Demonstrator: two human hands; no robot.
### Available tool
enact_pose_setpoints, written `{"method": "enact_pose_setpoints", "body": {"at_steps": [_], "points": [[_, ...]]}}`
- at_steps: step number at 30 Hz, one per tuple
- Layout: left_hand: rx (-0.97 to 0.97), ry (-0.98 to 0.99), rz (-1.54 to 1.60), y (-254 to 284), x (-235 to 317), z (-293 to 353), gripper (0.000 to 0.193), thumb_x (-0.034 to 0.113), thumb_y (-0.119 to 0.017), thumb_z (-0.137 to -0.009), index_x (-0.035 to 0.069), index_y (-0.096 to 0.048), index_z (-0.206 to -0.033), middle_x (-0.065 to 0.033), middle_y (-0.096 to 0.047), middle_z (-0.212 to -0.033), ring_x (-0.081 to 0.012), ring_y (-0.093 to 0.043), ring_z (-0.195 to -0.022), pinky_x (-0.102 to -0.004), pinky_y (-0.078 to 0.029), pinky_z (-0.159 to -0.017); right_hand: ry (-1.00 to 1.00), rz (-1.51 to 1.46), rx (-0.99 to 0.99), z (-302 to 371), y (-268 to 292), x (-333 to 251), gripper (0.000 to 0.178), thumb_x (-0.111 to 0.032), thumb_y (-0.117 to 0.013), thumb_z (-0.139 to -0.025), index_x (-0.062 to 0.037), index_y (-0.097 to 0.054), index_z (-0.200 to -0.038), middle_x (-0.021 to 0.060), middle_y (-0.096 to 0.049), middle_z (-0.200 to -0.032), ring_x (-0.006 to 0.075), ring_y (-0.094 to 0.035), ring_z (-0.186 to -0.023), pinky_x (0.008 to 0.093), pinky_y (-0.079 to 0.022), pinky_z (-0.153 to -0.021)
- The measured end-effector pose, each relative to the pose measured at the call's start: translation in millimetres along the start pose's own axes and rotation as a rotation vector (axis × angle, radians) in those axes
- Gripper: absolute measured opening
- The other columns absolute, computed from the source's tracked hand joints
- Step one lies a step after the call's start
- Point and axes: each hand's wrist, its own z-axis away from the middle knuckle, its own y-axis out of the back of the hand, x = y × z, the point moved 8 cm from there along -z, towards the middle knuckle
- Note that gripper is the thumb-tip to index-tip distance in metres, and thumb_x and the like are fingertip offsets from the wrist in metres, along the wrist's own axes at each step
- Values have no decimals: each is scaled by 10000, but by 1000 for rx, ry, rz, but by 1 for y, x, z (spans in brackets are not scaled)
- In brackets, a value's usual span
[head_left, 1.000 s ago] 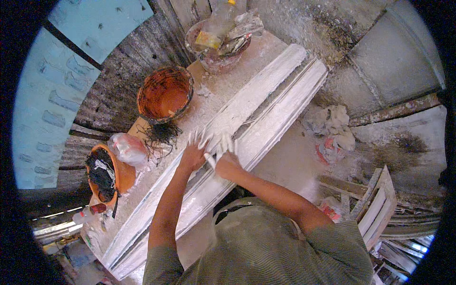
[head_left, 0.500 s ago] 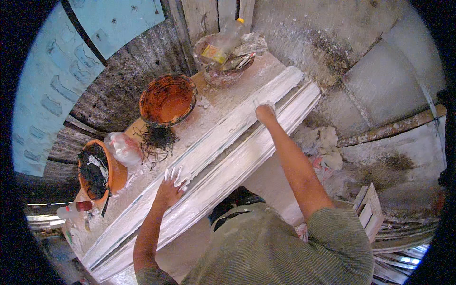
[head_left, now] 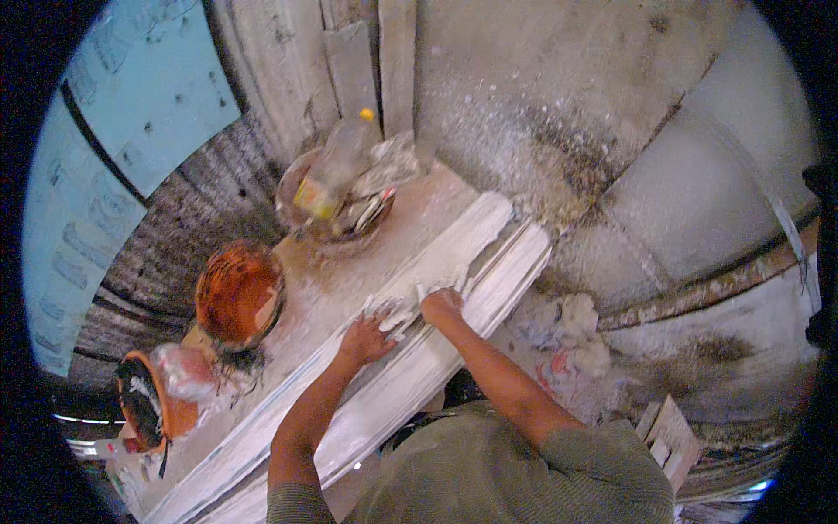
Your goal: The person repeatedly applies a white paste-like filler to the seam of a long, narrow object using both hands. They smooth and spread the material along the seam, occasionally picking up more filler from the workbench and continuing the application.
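Note:
Two long white strips, coated in a chalky white layer, lie side by side on the table with a dark gap between them. My left hand (head_left: 369,337) rests on the far strip (head_left: 305,395), fingers spread and smeared white. Close to its right, my right hand (head_left: 443,306) touches the far strip near the gap. Its whitened fingers blend into the white surface, so their grip is unclear. The near strip (head_left: 393,403) has a ridged, layered side and passes beneath both my forearms.
Beyond the strips, on the table (head_left: 327,293), stand an orange bowl (head_left: 240,301) and a basin (head_left: 288,188) holding a clear plastic bottle (head_left: 345,157) with a yellow cap. An orange pot (head_left: 179,415) with dark contents sits at left beside a clear plastic bag (head_left: 183,371). Walls enclose the far side.
My left hand has slid up along the far strip, and my right hand has come down toward it, so they are now close together. The whole view has also shifted.

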Motion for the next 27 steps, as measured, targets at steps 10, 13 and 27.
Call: {"method": "enact_pose_setpoints", "body": {"at_steps": [10,13,27], "points": [[89,103,44,47,42,-216,552,509,-403,-979,299,-420,-1489,-151,-232,-1607,-327,-183,-1494,-524,-129,-1212,363,231,198,-235,-14,252,297,-268,-566,-810,-17,-720,-855,224,-691,-886,384,-661,-824,525,-510,-761],[32,94,-8,46,37,-185,543,480,-425,-984,290,-414,-1492,-159,-218,-1610,-334,-156,-1502,-532,-124,-1210,320,13,24,-157,-12,201,365,-288,-527,-881,-4,-675,-1057,251,-649,-1081,413,-582,-1048,554,-411,-935],[-94,40,144,71,87,-368,537,530,-396,-970,328,-451,-1465,-117,-256,-1604,-315,-201,-1490,-528,-175,-1198,181,88,-311,-189,89,263,287,-217,-588,-810,-26,-744,-958,208,-703,-1036,369,-682,-911,487,-518,-799]]}}
